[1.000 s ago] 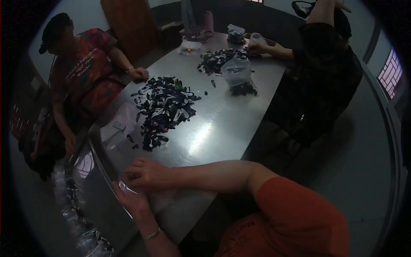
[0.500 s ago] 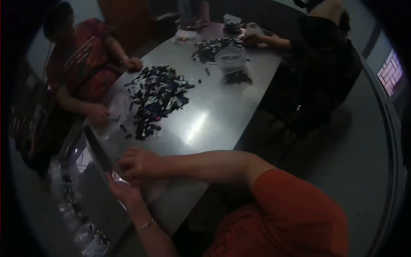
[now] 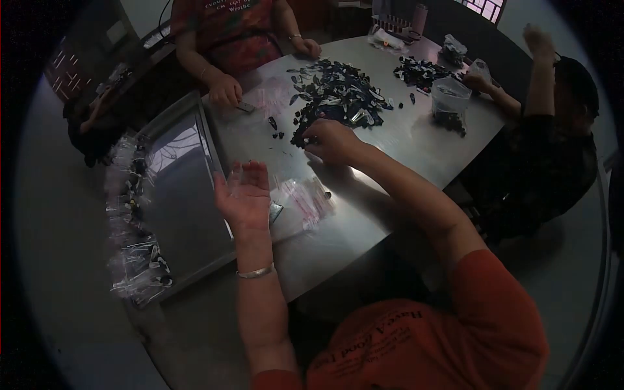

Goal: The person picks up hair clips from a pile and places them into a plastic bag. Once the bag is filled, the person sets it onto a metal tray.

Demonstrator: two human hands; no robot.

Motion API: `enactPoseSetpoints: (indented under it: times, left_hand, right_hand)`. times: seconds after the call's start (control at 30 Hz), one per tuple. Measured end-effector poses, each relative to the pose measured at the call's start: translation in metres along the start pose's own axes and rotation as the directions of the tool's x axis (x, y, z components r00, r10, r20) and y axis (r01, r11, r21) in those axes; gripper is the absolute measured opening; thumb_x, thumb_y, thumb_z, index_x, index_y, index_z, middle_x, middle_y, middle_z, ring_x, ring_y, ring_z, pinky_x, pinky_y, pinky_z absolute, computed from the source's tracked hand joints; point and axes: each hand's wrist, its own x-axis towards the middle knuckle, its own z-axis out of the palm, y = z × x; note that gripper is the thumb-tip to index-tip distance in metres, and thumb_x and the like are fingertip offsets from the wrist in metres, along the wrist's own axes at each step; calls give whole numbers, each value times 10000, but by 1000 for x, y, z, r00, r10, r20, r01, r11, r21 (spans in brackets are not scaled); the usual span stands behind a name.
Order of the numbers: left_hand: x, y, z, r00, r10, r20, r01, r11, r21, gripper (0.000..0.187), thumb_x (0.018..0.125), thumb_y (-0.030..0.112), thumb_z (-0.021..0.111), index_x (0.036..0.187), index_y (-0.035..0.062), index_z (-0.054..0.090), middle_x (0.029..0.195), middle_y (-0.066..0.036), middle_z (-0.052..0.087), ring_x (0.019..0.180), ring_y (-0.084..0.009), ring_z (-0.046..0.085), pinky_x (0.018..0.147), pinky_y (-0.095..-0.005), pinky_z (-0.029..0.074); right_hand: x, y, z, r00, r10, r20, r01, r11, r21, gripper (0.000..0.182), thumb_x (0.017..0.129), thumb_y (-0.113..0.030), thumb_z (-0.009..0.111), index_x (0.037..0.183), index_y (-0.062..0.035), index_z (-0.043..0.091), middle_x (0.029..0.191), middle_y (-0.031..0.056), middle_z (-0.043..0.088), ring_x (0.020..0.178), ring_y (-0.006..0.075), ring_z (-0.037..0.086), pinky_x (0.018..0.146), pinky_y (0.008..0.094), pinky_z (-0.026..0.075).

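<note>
My left hand [image 3: 244, 198] is palm up above the table, beside the metal tray's edge, with its fingers curled. A small clear plastic bag [image 3: 236, 174] seems to be held between thumb and fingers. My right hand [image 3: 333, 143] is at the near edge of a heap of mostly dark snap hair clips [image 3: 344, 91]. Its fingertips are pinched together among the small dark pieces, and what they hold is hidden. Between my hands and the table's near edge lies a stack of clear bags with pink strips [image 3: 309, 203].
A large metal tray [image 3: 185, 195] stands at the left, with filled clear bags [image 3: 133, 214] along its outer side. A person [image 3: 227, 29] sits across the table, another [image 3: 552, 149] at the right. A translucent tub [image 3: 450, 96] and a second heap [image 3: 419, 73] are at the far right.
The view has swung left. My hands, earlier together near the tray edge, are now apart, the right one at the heap. The person at the right has raised a hand.
</note>
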Motion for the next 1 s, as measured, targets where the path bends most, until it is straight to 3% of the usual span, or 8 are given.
enactPoseSetpoints:
  times: [0.07, 0.2, 0.27, 0.33, 0.43, 0.6, 0.83, 1.0]
  left_hand:
    - [-3, 6, 6, 993, 33, 116, -32, 999, -6, 431, 876, 398, 553, 951, -25, 585, 896, -172, 602, 880, -287, 578, 888, -432, 480]
    - [1, 14, 0, 989, 99, 110, -95, 995, -34, 446, 872, 403, 556, 986, -28, 565, 917, -175, 592, 889, -282, 573, 887, -427, 480]
    - [4, 15, -3, 996, 65, 67, -58, 993, -100, 454, 868, 413, 557, 979, -27, 563, 927, -179, 588, 899, -278, 569, 887, -425, 481]
    - [2, 17, -1, 996, 70, 63, -64, 993, -102, 457, 868, 416, 555, 975, -28, 563, 927, -180, 587, 900, -276, 570, 887, -423, 481]
    - [0, 20, 3, 996, 80, 39, -76, 992, -102, 452, 869, 413, 552, 965, -28, 565, 921, -179, 589, 898, -274, 571, 889, -422, 481]
    - [1, 17, -1, 996, 93, 15, -92, 993, -74, 421, 870, 395, 555, 949, -18, 572, 892, -166, 605, 883, -288, 583, 893, -432, 476]
    - [0, -8, -3, 997, 79, -20, -80, 996, -34, 452, 864, 406, 539, 926, -42, 565, 953, -202, 588, 951, -344, 563, 922, -470, 447]
    - [0, -1, -3, 999, 43, -10, -44, 997, -60, 513, 876, 437, 489, 958, -63, 566, 982, -199, 595, 991, -346, 563, 921, -444, 463]
  right_hand:
    - [0, -4, 0, 999, 38, 15, -33, 971, -238, 365, 699, -274, 695, 1021, -104, 661, 1008, 135, 600, 940, 303, 592, 773, 396, 494]
    - [12, -5, 17, 994, 93, -55, -104, 958, -267, 447, 672, -347, 722, 1050, -122, 641, 1037, 134, 550, 981, 312, 556, 785, 411, 482]
    - [20, -3, 30, 990, -46, -135, -4, 938, -346, 505, 648, -402, 741, 1063, -132, 635, 1033, 144, 538, 974, 318, 539, 795, 414, 469]
    - [21, -2, 46, 967, -132, -219, 42, 926, -375, 398, 669, -375, 717, 986, -142, 665, 982, 114, 555, 951, 299, 534, 784, 411, 459]
    - [27, 10, 54, 964, -263, -46, 203, 833, -515, 150, 696, -262, 640, 774, -143, 687, 845, 62, 572, 891, 259, 533, 717, 400, 461]
    - [17, 7, 35, 996, -83, -36, 69, 954, -291, 107, 727, -174, 587, 775, -129, 672, 851, 93, 570, 903, 293, 532, 706, 403, 481]
    - [22, 9, 36, 991, -108, -77, 82, 956, -283, 133, 742, -204, 627, 841, -143, 692, 855, 66, 583, 886, 258, 556, 719, 381, 497]
    - [19, 13, 30, 981, -175, -81, 148, 953, -263, 240, 737, -219, 659, 935, -85, 679, 1001, 107, 606, 966, 288, 574, 891, 421, 428]
